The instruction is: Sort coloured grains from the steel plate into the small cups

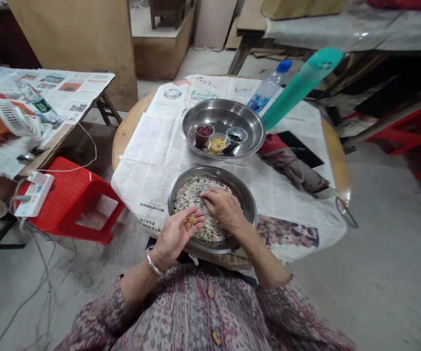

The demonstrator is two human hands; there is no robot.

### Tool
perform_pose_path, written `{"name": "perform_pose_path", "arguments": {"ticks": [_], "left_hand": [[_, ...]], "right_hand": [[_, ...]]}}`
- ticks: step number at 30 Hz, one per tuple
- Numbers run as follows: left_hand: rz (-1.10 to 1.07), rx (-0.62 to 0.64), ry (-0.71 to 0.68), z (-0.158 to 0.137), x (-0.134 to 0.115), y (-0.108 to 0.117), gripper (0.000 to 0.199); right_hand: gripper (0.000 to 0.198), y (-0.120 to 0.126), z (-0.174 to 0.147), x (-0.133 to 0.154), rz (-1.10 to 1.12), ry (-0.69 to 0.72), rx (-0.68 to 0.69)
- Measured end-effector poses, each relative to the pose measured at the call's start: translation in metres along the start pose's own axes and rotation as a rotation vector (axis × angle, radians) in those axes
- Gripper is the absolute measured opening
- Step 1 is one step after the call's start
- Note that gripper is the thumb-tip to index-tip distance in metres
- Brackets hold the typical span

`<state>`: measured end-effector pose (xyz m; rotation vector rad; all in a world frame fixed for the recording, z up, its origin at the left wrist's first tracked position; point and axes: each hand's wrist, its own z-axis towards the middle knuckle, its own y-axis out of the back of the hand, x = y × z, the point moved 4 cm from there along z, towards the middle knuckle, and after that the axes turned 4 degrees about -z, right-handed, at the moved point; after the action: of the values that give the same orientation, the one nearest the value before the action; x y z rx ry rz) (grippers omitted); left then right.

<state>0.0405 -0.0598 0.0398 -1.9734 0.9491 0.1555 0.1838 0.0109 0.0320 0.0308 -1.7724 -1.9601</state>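
Note:
My left hand [179, 235] is palm up and slightly cupped, with several small yellow kernels [190, 220] resting on the fingers. It hovers at the near left rim of a steel basin [249, 197]. The basin holds mixed white grains [210, 229] with dark, red and yellow bits among them. Over the grains, my right hand [223, 207] has thumb and fingertips pinched together; what they hold is too small to make out. Behind stands a second steel basin [247, 114] with clear cups of red beans [205, 130], yellow kernels [217, 144] and black beans [235, 138].
Newspaper [148, 161] covers the round table. A water bottle [270, 85], a green tube-shaped object [301, 87], a folded umbrella [292, 168] and a dark flat object [301, 148] lie or stand right of the basins. On the left, a red stool [74, 204] carries a power strip [34, 195].

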Motion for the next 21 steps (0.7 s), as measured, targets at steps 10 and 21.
{"name": "perform_pose_path", "arguments": {"ticks": [10,21], "left_hand": [[0.010,-0.001,-0.001,0.000,-0.001,0.000,0.023],[0.016,0.007,-0.012,0.002,0.001,0.002,0.023]], "right_hand": [[0.019,-0.009,0.008,-0.003,-0.100,0.046,0.082],[0.019,-0.009,0.018,-0.003,-0.107,0.017,0.081]]}}
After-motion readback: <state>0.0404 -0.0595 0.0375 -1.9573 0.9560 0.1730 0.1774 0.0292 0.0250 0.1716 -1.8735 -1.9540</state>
